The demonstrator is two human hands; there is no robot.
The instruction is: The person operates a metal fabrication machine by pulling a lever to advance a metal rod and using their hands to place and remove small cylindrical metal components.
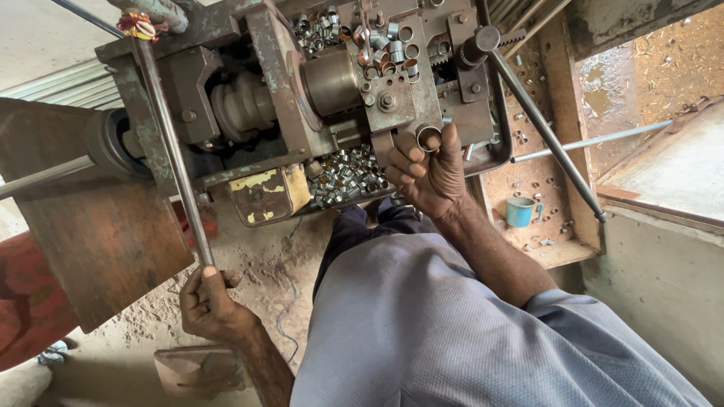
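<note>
The left hand [207, 298] is closed around the near end of a long steel lever [170, 143], gripped low where the pull on it is strongest; the right hand [430, 169] pinches a small metal ring [428, 137] at the machine [332, 83], just above a pile of finished rings [343, 177]; a blue cup [519, 211] stands to the right.
</note>
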